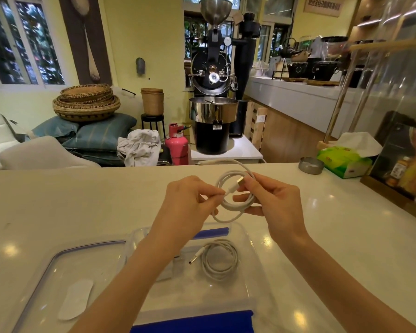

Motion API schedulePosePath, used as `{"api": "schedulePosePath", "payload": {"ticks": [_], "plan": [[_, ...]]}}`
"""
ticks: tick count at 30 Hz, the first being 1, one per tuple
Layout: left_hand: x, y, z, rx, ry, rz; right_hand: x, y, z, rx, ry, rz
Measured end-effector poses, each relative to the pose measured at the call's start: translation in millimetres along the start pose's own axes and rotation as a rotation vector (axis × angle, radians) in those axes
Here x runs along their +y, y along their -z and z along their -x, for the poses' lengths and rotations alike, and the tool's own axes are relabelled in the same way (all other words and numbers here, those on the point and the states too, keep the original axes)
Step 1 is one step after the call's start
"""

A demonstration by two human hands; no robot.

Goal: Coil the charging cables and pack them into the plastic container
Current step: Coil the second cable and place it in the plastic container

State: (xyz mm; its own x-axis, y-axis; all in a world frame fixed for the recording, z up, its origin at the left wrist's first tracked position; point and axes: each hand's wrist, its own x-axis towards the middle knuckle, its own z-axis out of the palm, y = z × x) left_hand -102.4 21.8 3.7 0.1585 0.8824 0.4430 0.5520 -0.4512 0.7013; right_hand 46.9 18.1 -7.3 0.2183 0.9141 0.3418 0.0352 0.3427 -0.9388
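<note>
A white charging cable point(235, 210) hangs in loose loops above the white counter, held between both hands. My left hand point(190, 200) pinches the cable just below its USB plug, and my right hand point(271, 203) grips the plug and the loops from the right. One end of the cable trails off toward the counter's far edge. Below the hands stands a clear plastic container point(252, 251) with blue clips. A second white cable point(220, 259) lies coiled inside it, its USB plug pointing left.
The container's clear lid point(58, 265) lies flat to the left, with a white oval pad on it. A metal ashtray point(311, 165) and a green tissue box point(344, 162) sit at the counter's far right. A glass display case stands at the right edge.
</note>
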Motion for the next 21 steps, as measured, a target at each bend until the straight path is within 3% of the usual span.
{"api": "schedulePosePath", "payload": {"ticks": [13,17,21], "plan": [[1.9,4.8,-0.7,0.137,0.193,0.132,2.3,-5.3,3.9,-0.083,-0.029,-0.047],[1.6,4.1,-5.1,-0.068,0.351,0.245,0.4,-2.4,2.5,-0.116,-0.098,-0.112],[0.5,8.3,-5.1,-0.270,0.468,0.529,0.4,-3.7,3.6,-0.142,-0.116,-0.120]]}}
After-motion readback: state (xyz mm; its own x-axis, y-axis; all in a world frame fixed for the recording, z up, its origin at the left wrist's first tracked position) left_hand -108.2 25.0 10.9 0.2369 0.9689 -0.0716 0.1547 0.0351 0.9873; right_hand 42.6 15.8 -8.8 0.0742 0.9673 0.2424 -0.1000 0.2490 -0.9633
